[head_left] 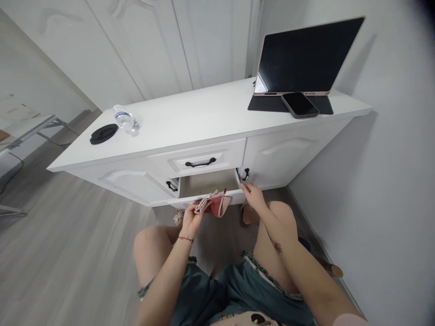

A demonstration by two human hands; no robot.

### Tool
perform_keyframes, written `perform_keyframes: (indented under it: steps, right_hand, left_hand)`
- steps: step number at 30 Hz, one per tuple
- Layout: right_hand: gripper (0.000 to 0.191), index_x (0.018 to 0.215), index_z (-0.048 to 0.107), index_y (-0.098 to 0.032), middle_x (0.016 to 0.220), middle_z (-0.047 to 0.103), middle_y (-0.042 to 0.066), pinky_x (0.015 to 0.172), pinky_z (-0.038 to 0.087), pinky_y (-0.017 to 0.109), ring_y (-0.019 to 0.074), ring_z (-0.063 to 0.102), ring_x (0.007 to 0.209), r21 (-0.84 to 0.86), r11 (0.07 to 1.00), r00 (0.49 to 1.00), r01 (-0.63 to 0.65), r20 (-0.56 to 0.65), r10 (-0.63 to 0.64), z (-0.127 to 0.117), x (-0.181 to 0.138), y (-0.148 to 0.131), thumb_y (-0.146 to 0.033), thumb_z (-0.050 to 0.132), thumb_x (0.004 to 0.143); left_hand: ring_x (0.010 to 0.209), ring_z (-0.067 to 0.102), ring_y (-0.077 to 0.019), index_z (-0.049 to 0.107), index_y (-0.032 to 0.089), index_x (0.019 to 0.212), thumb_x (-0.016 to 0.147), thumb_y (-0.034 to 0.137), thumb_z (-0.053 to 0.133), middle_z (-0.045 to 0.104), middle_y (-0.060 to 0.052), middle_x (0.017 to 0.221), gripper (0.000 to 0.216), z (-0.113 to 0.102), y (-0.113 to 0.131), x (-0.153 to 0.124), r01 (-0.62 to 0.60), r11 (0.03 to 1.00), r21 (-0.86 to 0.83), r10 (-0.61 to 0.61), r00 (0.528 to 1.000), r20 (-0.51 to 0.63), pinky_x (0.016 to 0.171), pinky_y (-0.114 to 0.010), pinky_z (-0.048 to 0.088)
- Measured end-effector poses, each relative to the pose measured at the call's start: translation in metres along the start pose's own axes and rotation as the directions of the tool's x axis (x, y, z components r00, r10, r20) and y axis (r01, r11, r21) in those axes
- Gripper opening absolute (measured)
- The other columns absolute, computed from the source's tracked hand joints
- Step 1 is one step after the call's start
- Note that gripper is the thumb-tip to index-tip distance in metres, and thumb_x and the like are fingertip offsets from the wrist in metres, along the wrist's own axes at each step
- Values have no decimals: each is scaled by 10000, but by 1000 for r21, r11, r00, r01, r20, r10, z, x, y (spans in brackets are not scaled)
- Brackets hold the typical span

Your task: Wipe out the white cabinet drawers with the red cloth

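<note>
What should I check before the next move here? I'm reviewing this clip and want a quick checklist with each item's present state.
1. Left hand has a firm hold on the red cloth: ok, fingers closed on its edge.
2. Lower drawer pulled open: ok.
3. Drawer inside free of other items: cannot tell, only part of its floor shows.
4. Right hand holds nothing: ok, it rests at the drawer's right front corner.
5. Cloth hangs free of the drawer front: cannot tell.
6. Upper drawer shut: ok.

soft red cloth (215,204), matt white wooden drawer (207,182).
</note>
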State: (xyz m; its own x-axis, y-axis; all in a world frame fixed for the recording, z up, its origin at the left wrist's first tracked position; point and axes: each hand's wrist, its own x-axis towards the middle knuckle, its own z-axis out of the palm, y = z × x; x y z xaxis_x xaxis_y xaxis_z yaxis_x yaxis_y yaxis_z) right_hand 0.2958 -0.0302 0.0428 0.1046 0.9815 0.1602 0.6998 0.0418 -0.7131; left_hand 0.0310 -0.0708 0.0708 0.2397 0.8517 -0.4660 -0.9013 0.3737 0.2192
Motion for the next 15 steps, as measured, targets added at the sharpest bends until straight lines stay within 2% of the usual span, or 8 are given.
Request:
perform_keyframes:
  steps: [3,5,10,13,15]
  right_hand:
    - [459,801,658,-182,845,650,98,752,414,335,238,581,807,-31,998,997,59,-42,-60,5,-1,0,-546,391,882]
    - [406,808,662,-182,845,657,91,772,407,340,241,572,832,-66,993,994,96,-49,-99,10,-2,-2,-521,447,870]
    - [251,821,674,-204,867,680,71,824,341,370,274,530,997,-218,960,982,178,-29,-189,22,-6,-13,-432,574,842]
    - [180,853,683,-219,903,689,55,846,301,378,276,498,1058,-278,918,957,283,24,-288,29,-8,-21,-386,622,829]
    - [149,865,688,-223,905,693,42,837,292,371,266,499,1045,-283,899,942,333,60,-330,32,-7,-24,-358,640,825]
  left_hand:
    - [1351,283,-322,70,-18,1458,639,-50,356,220,-247,1509,868,-9,22,-15,-69,996,-49,66,997,-47,1043,-453,409]
    - [1350,290,-325,90,-8,1457,635,-53,355,215,-239,1516,864,-14,36,-26,-120,991,-61,115,990,-78,1020,-443,435]
    - [1287,438,-276,223,16,1430,653,-55,358,434,-212,1419,791,-27,70,-52,-197,978,-72,191,978,-88,952,-355,505]
    - [1178,560,-232,302,69,1408,654,-54,362,566,-161,1304,766,-40,81,-61,-287,954,-88,269,947,-177,894,-302,537]
    - [1098,616,-213,338,79,1391,659,-45,366,615,-147,1239,743,-51,80,-65,-303,949,-81,277,931,-238,851,-265,550]
